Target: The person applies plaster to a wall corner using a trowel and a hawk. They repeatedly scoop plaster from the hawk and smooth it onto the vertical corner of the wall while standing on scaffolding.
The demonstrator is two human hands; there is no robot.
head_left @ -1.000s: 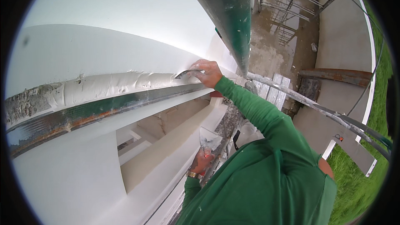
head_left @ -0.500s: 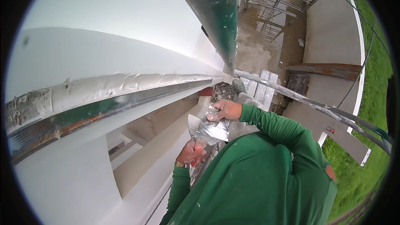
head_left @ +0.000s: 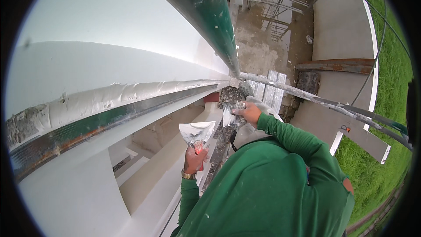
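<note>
My left hand (head_left: 192,161), with a watch at the wrist, is closed round the red handle of a putty knife (head_left: 189,132). The knife's wide blade points away from me and carries white paste along its far edge. My right hand (head_left: 250,113) grips a flat metal scraper blade (head_left: 227,116), smeared with white and seen nearly edge-on. The two tools are apart. Left of both hands runs a wall ledge coated with wet-looking white plaster (head_left: 96,98); its near-left end is rough and grey. Below it lies a long metal straightedge (head_left: 109,120) with rusty patches.
A thick green post (head_left: 215,22) rises ahead, close to the wall. A scaffold pipe (head_left: 302,96) crosses to the right, above metal planks (head_left: 272,91). Far below are wet concrete ground (head_left: 263,39) and scaffold frames; grass (head_left: 394,105) lies beyond a low wall on the right.
The two tools have separated. My left hand has brought the putty knife forward and left, blade now turned up; my right hand has shifted right with the scraper, which has tilted edge-on.
</note>
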